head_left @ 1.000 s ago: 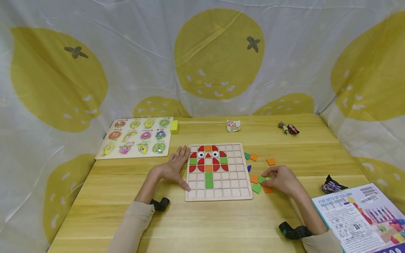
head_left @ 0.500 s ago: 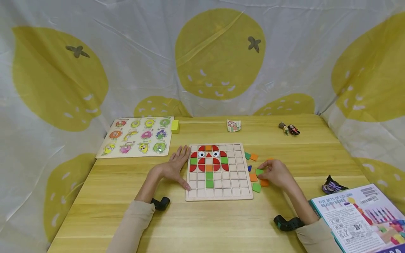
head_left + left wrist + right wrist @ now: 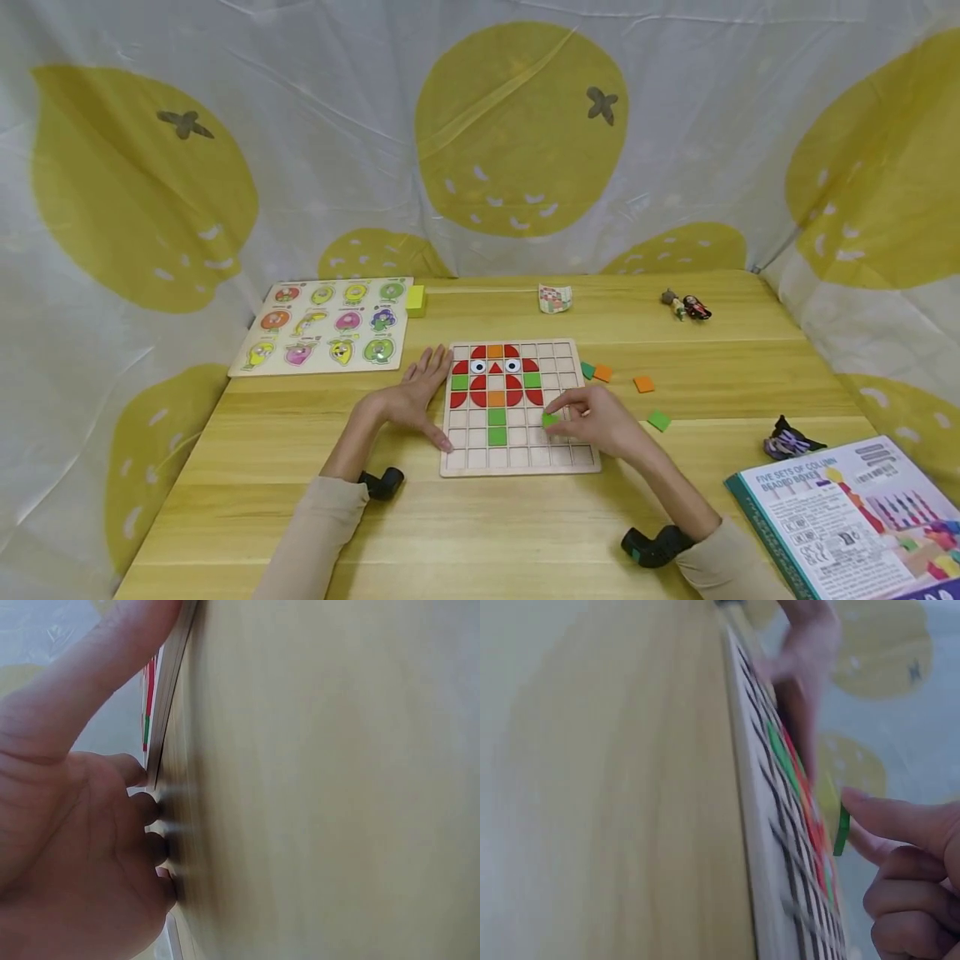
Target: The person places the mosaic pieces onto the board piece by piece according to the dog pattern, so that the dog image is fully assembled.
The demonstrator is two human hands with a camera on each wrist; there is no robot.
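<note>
A square wooden grid board (image 3: 558, 456) lies on the table. Red, green and orange pieces and two eye pieces form a face-like figure on its left part, with green squares running down below it. My left hand (image 3: 408, 406) lies along the board's left edge, fingers spread, thumb at the lower left; the left wrist view has the palm (image 3: 82, 862) beside that edge. My right hand (image 3: 603, 421) pinches a green square tile (image 3: 551, 419) between thumb and forefinger over the board's right half. In the right wrist view the tile (image 3: 842, 830) appears edge-on, apart from the board.
Loose tiles lie right of the board, among them an orange one (image 3: 643, 384) and a green one (image 3: 659, 420). A fruit puzzle board (image 3: 318, 329), yellow block (image 3: 416, 301), patterned paper (image 3: 554, 298), small figures (image 3: 686, 306), dark purple item (image 3: 789, 439) and box (image 3: 847, 517) surround it.
My right hand has moved left from the loose tiles to above the board, carrying the green tile. A green tile on the table at right has come into view. My left hand stays put.
</note>
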